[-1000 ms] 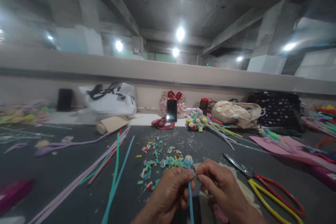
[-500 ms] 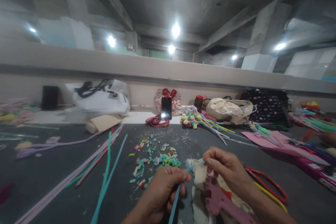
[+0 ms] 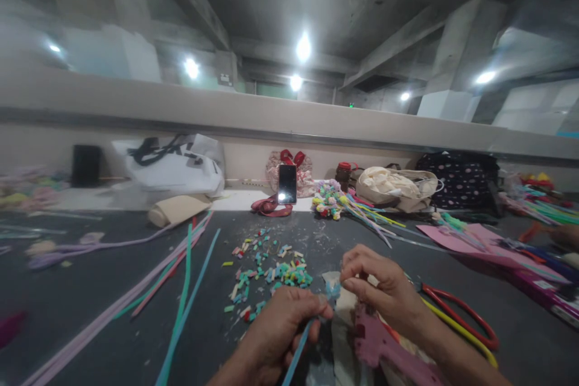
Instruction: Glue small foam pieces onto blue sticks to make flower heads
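My left hand [image 3: 287, 329] is closed around a light-blue pipe cleaner [image 3: 298, 353], whose long end runs down toward me. Just past my left fingertips is a small pale-blue tuft [image 3: 333, 289]; how it joins the stem is hidden by the fingers. My right hand [image 3: 377, 280] is pinched close to the right of that tuft, and whatever is between its fingertips is too small to make out. Under the right hand lies a pink glue gun [image 3: 384, 344] on a cream cloth [image 3: 344, 325], partly covered by the wrist.
Many short coloured pieces [image 3: 284, 274] are scattered left of the hands. Long pipe cleaners [image 3: 185, 277] lie at left. Red-handled scissors [image 3: 470, 313] rest at right. A phone [image 3: 287, 184], finished-looking flower bunches [image 3: 330, 198] and bags [image 3: 181, 163] line the back. Another person's hand [image 3: 563, 238] shows at far right.
My right hand has moved slightly left and up, bringing its fingertips closer to the blue tuft. The left hand has shifted a little to the right, still holding the pipe cleaner.
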`<state>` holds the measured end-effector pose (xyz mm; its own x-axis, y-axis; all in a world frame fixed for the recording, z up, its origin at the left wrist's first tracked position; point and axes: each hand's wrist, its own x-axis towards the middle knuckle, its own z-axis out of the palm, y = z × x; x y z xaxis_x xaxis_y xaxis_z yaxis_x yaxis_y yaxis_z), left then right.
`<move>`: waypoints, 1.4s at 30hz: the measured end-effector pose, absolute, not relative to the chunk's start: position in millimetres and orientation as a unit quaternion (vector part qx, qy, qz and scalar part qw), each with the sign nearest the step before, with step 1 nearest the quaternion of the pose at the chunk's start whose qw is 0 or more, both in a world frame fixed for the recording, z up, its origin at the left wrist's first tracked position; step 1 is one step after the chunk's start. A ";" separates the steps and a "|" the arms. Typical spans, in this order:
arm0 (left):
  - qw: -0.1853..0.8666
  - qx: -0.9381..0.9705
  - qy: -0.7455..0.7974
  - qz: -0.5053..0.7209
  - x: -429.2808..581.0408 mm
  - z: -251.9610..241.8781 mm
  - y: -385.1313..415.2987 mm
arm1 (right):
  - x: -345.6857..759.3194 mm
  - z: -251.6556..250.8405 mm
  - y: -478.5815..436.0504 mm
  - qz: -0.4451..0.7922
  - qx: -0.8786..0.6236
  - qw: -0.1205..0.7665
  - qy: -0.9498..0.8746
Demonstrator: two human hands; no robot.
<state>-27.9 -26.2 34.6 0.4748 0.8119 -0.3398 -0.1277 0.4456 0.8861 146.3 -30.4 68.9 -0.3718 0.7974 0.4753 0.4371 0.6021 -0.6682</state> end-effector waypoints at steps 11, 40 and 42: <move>0.701 0.468 0.439 0.310 -27.2 32.5 -28.1 | 147.8 68.6 -23.8 0.213 -0.368 0.337 -0.840; 0.712 0.478 0.415 0.304 -28.9 29.5 -26.2 | 143.5 64.7 -25.7 0.062 -0.363 0.314 -0.875; 0.708 0.485 0.410 0.311 -28.9 29.1 -26.3 | 143.6 64.8 -25.1 0.063 -0.359 0.316 -0.876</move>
